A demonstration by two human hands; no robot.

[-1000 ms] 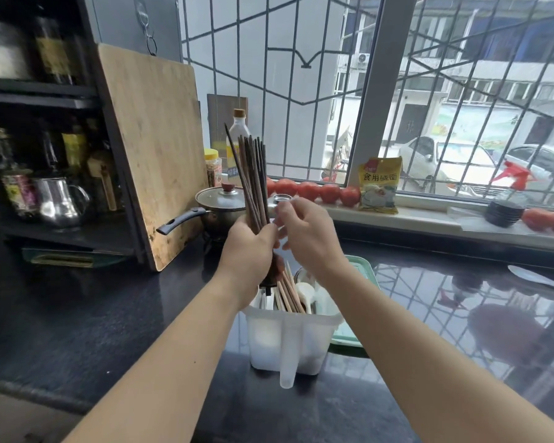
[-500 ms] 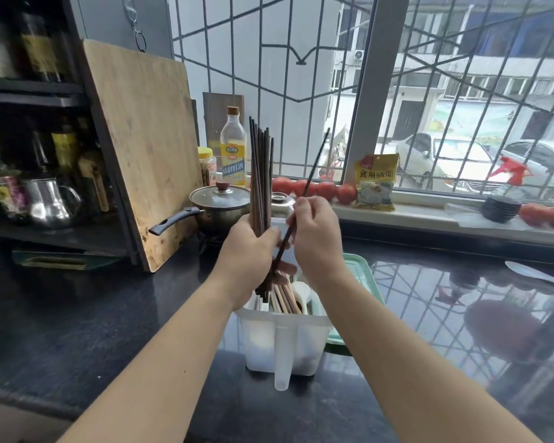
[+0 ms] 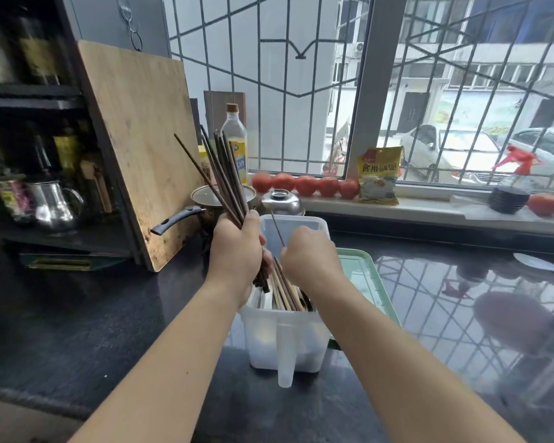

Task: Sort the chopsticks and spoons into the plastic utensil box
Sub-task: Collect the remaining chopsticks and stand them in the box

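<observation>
A translucent white plastic utensil box [image 3: 285, 343] stands on the dark counter in front of me. Inside it lie several light wooden chopsticks [image 3: 285, 292] and some spoons, mostly hidden. My left hand [image 3: 237, 251] grips a bundle of dark chopsticks [image 3: 224, 177] that fan up and to the left above the box's left edge. My right hand [image 3: 311, 254] is over the box and pinches a single dark chopstick [image 3: 277, 230], whose thin tip sticks up from the fist.
A green tray [image 3: 368, 282] lies under and right of the box. Behind stand a pot with a lid [image 3: 205, 196], a steel lid [image 3: 280, 203], an oil bottle [image 3: 235, 142] and a leaning cutting board [image 3: 138, 139]. Tomatoes [image 3: 304, 185] line the sill.
My right hand has pulled one chopstick out of the bundle and lowered it toward the box. The bundle in my left hand has tilted to the left and dropped a little.
</observation>
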